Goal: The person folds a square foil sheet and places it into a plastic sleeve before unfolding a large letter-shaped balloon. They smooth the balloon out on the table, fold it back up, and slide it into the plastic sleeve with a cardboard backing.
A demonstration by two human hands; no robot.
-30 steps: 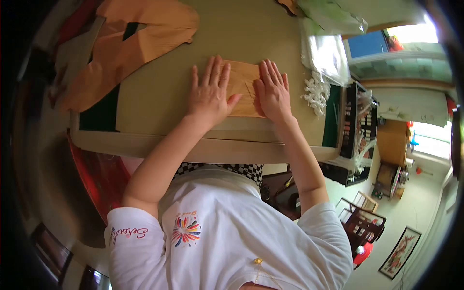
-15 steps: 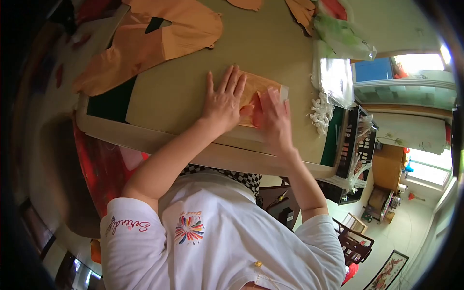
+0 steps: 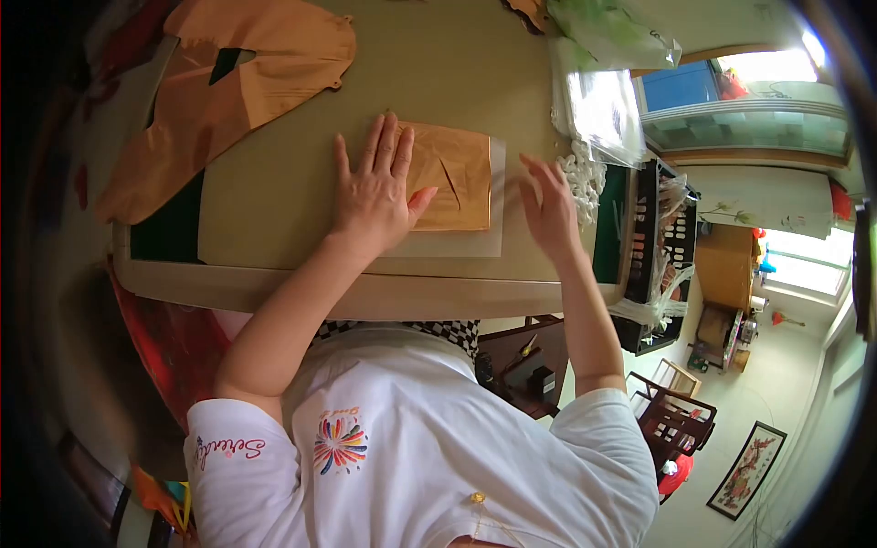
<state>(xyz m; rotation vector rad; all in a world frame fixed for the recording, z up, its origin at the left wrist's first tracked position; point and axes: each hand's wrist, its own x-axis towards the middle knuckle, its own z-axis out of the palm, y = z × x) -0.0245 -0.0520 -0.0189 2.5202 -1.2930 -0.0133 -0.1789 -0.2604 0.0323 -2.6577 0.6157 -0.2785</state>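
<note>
A folded rose-gold foil balloon (image 3: 461, 187) lies flat on a pale translucent sheet (image 3: 495, 196) on the table, its top creased. My left hand (image 3: 373, 187) presses on the balloon's left part, fingers stretched out and thumb spread over the foil. To the right of the sheet, my right hand (image 3: 551, 208) hovers with fingers apart and nothing in them. Its fingertips are close to a pile of white curled ribbons or ties (image 3: 581, 183). A larger flat foil balloon (image 3: 292, 46) spreads across the upper left of the table.
Shiny clear plastic bags (image 3: 598, 114) lie at the table's right side, below a green-white plastic bag (image 3: 607, 32). A black basket (image 3: 653, 247) holding plastic packets stands against the right edge. Another foil piece (image 3: 528, 14) shows at the top.
My right hand has come off the folded foil and moved right toward the white pile, uncovering the creased top. My left hand stays on the balloon; the view has shifted.
</note>
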